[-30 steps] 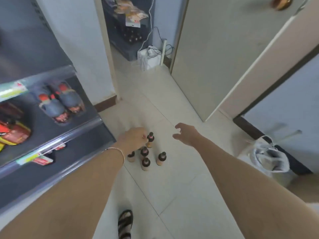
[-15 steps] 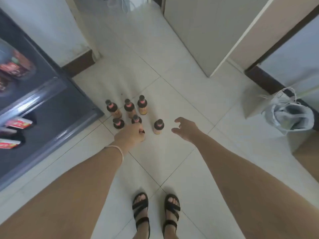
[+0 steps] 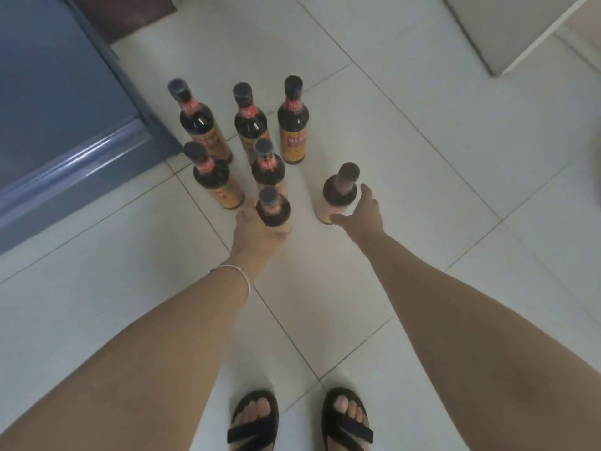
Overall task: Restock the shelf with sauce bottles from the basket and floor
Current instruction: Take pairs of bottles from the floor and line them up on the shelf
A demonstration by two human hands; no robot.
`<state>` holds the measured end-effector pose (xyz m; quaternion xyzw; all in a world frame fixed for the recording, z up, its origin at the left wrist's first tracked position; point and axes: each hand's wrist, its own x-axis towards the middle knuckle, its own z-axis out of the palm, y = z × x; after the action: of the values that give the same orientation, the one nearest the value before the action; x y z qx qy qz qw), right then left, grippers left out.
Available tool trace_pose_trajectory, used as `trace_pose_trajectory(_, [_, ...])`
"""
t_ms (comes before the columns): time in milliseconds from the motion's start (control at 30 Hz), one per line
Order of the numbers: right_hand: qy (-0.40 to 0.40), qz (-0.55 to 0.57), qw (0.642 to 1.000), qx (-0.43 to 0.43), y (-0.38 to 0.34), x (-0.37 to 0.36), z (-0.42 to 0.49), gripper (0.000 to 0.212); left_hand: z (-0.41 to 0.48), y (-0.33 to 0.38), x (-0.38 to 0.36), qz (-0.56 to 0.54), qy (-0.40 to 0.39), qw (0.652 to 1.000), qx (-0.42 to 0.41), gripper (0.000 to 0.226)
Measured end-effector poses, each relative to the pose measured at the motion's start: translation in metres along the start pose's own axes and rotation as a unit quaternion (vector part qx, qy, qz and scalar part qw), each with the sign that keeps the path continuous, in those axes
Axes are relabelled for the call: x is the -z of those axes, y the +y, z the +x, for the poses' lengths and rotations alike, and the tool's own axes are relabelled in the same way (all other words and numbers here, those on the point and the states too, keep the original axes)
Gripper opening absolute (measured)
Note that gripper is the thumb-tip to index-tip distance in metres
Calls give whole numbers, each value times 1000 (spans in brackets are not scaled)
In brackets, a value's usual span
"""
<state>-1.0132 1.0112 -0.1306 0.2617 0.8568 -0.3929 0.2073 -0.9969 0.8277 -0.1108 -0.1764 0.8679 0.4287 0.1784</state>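
Several dark sauce bottles with yellow labels stand upright in a cluster on the tiled floor. My left hand (image 3: 257, 231) grips the nearest bottle (image 3: 272, 208) around its body. My right hand (image 3: 359, 211) wraps around the lone bottle on the right (image 3: 338, 192), thumb in front and fingers behind it. The other bottles stand behind, among them one at the back right (image 3: 292, 122) and one at the left (image 3: 213, 177). The basket is out of view.
The grey-blue base of the shelf unit (image 3: 74, 141) fills the upper left, its corner close to the bottles. A pale door edge (image 3: 507, 34) shows at the upper right. My sandalled feet (image 3: 299, 421) stand just behind my arms.
The view has tilted down and closed in on the bottles. My left hand now grips the nearest bottle. My right hand, open in the air before, has reached the right-hand bottle and closed round it.
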Motion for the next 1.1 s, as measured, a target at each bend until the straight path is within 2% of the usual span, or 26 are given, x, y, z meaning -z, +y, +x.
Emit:
trace_pose_trajectory(100, [30, 135, 990, 17, 15, -26, 29, 95, 24, -26, -19, -107, 8, 993, -51, 74])
trace_pose_trajectory(200, [57, 240, 967, 61, 23, -41, 44, 79, 42, -41, -32, -178, -5, 981, -75, 76])
trace_pose_trajectory(367, [71, 201, 974, 78, 21, -35, 37, 66, 40, -41, -30, -86, 25, 993, -73, 73])
trace_pose_trajectory(567, [46, 146, 987, 50, -10, 8, -42, 59, -26, -1, 23, -11, 22, 1000, 7, 65])
trace_pose_trajectory(700, [20, 121, 991, 49, -62, 56, -112, 58, -87, 53, 87, -8, 8, 1000, 9, 63])
trace_pose_trajectory(867, [7, 106, 990, 93, -157, 129, -198, 51, -153, 141, 186, -22, 16, 1000, -7, 65])
trace_pose_trajectory(1100, [4, 98, 977, 188, -311, 227, -299, 48, -225, 263, 327, -19, 83, 996, -31, 58])
